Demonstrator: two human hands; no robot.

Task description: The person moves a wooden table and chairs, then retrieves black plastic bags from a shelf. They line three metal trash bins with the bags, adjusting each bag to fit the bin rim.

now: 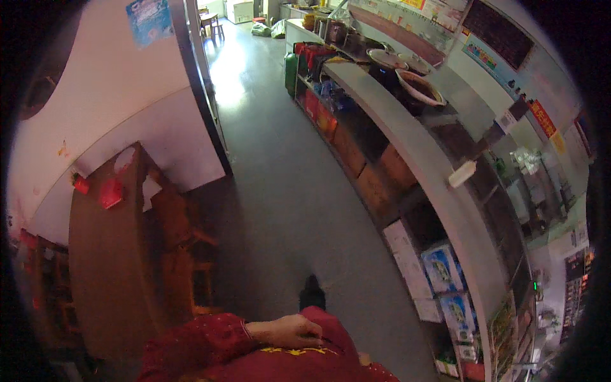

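Observation:
My left hand (290, 332) hangs in front of my red top (286, 365), which bears yellow lettering. Its fingers curl inward, and a thin dark shape shows by the fingertips; whether they hold anything is unclear. Only a small, blurred bit of my right hand (365, 358) shows at the lower edge, beside the red cloth; its fingers are hidden. Below the hands, one dark shoe (312, 292) stands forward on the grey floor (286, 210). Both hands are well apart from the counter and the table.
A brown table (105, 267) with red items (111, 192) and wooden chairs (200, 281) flank the left. Along the right runs a long counter (410, 129) with cartons (444, 270) underneath and lidded pots (387, 58) on top. The grey aisle leads past a wall edge (203, 95) towards white bags (278, 29).

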